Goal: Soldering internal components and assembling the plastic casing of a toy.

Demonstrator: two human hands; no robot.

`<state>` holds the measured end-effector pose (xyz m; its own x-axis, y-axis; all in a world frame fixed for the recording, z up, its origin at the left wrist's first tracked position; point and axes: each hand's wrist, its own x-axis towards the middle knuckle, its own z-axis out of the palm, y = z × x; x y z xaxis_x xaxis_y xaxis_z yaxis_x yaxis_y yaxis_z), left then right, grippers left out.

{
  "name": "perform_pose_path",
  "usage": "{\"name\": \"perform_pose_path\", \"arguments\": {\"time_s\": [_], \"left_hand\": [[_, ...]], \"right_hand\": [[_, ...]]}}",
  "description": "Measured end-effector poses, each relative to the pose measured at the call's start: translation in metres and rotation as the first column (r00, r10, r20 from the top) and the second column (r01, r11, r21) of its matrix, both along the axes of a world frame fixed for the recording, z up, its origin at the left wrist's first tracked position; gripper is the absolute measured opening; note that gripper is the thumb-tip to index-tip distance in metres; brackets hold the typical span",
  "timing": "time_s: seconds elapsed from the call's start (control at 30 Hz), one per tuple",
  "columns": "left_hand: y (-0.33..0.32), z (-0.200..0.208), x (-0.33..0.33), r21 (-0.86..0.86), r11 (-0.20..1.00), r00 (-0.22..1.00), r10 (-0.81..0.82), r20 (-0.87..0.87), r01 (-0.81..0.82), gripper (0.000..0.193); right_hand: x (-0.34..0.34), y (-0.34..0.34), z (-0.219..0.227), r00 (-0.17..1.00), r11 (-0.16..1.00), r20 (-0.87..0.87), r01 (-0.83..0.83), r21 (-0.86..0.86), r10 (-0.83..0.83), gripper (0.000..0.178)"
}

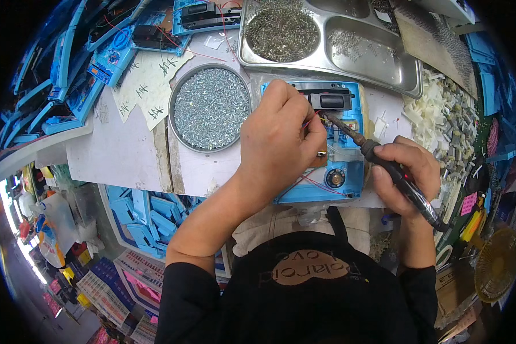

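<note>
My right hand (410,172) is wrapped round the black handle of a soldering iron (394,175), its tip pointing up and left. The tip touches or hovers close above the inside of a blue plastic casing (352,155); I cannot tell which. My left hand (284,135) reaches over the casing's left side, thumb and fingers pinched at a thin wire beside the iron's tip. Inside the casing sit a black rectangular part (331,101), a small round speaker (335,178) and thin red wires. The left hand hides part of the casing.
A round tin (172,109) of small screws stands left of the casing. Behind is a metal compartment tray (378,74) with small metal parts. Blue casings (106,66) pile up at the far left. White and grey small parts (444,120) lie heaped right. A yellow fan (497,265) stands lower right.
</note>
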<state>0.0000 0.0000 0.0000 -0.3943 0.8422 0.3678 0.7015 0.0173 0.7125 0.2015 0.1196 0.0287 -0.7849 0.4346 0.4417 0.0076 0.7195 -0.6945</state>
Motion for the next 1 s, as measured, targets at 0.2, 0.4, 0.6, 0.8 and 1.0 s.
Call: {"name": "perform_pose_path", "arguments": {"time_s": [0.2, 0.4, 0.6, 0.8, 1.0], "left_hand": [[0.0, -0.002, 0.0, 0.021, 1.0, 1.0, 0.013, -0.02, -0.012, 0.014], [0.0, -0.002, 0.002, 0.011, 0.999, 0.999, 0.039, -0.012, -0.039, 0.013], [0.002, -0.001, 0.004, 0.025, 0.998, 0.998, 0.053, -0.028, -0.052, 0.013], [0.002, -0.001, 0.005, 0.026, 0.998, 0.998, 0.055, -0.031, -0.054, 0.013], [0.001, -0.001, 0.004, -0.013, 0.999, 0.998, 0.049, -0.044, -0.049, 0.013]], "right_hand": [[0.007, 0.0, 0.005, 1.0, 1.0, 0.009, -0.012, -0.013, 0.012, 0.027], [0.017, -0.001, 0.008, 0.999, 1.0, -0.048, -0.004, -0.011, 0.003, 0.028], [0.025, -0.002, 0.007, 0.998, 0.999, -0.053, 0.022, -0.029, -0.024, 0.028], [0.029, -0.002, 0.008, 0.997, 0.999, -0.066, 0.039, -0.033, -0.041, 0.029], [0.031, -0.004, 0.007, 0.994, 0.997, -0.082, 0.064, -0.039, -0.067, 0.029]]}}
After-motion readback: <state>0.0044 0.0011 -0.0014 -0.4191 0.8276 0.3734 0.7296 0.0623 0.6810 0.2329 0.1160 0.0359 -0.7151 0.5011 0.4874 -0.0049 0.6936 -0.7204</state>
